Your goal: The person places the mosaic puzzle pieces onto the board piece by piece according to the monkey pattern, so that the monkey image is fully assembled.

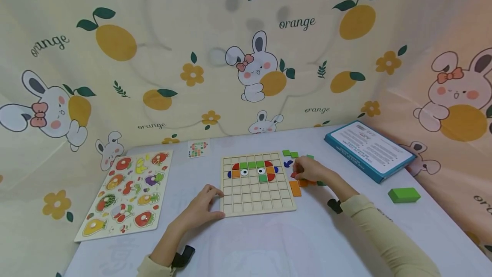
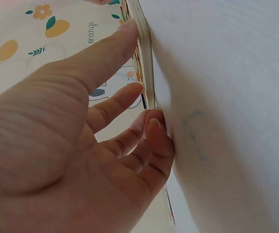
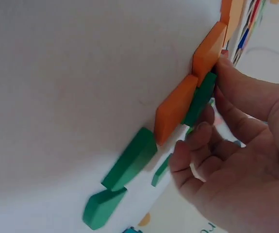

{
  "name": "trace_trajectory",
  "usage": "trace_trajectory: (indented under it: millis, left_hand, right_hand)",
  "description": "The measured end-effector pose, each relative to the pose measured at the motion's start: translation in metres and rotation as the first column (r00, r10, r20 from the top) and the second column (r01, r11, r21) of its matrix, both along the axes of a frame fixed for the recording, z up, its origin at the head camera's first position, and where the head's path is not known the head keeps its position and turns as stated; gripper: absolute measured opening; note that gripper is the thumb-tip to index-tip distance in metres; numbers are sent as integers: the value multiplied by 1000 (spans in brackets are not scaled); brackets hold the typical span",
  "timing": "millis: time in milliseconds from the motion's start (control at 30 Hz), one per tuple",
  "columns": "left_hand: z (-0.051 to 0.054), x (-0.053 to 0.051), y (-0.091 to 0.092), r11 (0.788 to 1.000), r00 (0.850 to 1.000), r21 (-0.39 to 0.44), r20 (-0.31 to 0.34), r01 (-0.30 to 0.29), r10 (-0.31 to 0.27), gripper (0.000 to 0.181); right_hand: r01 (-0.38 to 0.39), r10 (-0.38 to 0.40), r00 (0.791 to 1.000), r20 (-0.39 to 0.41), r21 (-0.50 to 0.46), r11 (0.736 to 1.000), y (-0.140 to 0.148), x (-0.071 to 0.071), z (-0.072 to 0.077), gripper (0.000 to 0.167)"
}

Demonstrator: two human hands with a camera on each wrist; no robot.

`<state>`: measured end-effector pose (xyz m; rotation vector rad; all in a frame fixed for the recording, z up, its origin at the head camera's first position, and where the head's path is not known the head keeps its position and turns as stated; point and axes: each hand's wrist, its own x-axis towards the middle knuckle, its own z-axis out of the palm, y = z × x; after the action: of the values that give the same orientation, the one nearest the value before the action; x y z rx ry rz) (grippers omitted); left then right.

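In the head view a square wooden grid board (image 1: 253, 198) lies on the table. Red, green, orange and blue pieces and two eye pieces fill some upper cells. My left hand (image 1: 203, 204) rests against the board's left edge near its front corner, thumb and fingertips touching the wood (image 2: 146, 53). To the right of the board, my right hand (image 1: 309, 169) pinches a small red piece (image 1: 294, 175), mostly hidden by the fingers. Around it lie orange pieces (image 3: 176, 109), green pieces (image 3: 129, 160) and blue pieces (image 1: 288, 163).
A fruit-picture puzzle board (image 1: 161, 183) lies at the left. Behind the grid board is a small pattern card (image 1: 198, 148). At the right are a blue-edged box (image 1: 369, 151) and a green block (image 1: 404, 195). A printed cloth (image 1: 215, 20) hangs behind the table.
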<state>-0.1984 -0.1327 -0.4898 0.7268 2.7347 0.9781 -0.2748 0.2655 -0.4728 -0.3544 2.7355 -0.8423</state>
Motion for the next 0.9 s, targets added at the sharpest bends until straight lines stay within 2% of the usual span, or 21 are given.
trace_trajectory:
  millis: [67, 133, 233, 300, 400, 567, 700, 900]
  left_hand:
    - [-1, 0, 0, 1000, 1000, -1, 7, 1, -1, 53]
    - [-2, 0, 0, 1000, 1000, 0, 15, 1, -1, 53]
    - [-2, 0, -1, 1000, 1000, 1, 17, -6, 6, 53]
    - [-2, 1, -1, 1000, 1000, 2, 16, -12, 12, 53]
    - [-2, 1, -1, 1000, 1000, -2, 10, -15, 15, 53]
    - [-1, 0, -1, 1000, 1000, -1, 7, -8, 8, 53]
    - [-2, -1, -1, 1000, 1000, 1, 9, -2, 2, 53]
    - [0, -1, -2, 1000, 1000, 5, 8, 3, -3, 52]
  right_hand:
    - [17, -19, 999, -41, -57, 998, -1, 2, -1, 11]
    - [23, -37, 995, -89, -153, 988, -5, 3, -2, 8]
    - [-38, -4, 990, -143, -286, 957, -17, 2, 0, 4]
    - [-100, 52, 987, -151, -329, 939, -30, 1, 2, 8]
    - [-186, 145, 980, -139, -351, 918, -53, -1, 4, 13]
    - [-229, 203, 973, -108, -377, 897, -99, -4, 9, 16]
    - [-233, 217, 972, -85, -390, 891, -130, -8, 10, 14]
    - [-273, 243, 961, -132, -315, 909, -158, -13, 8, 14]
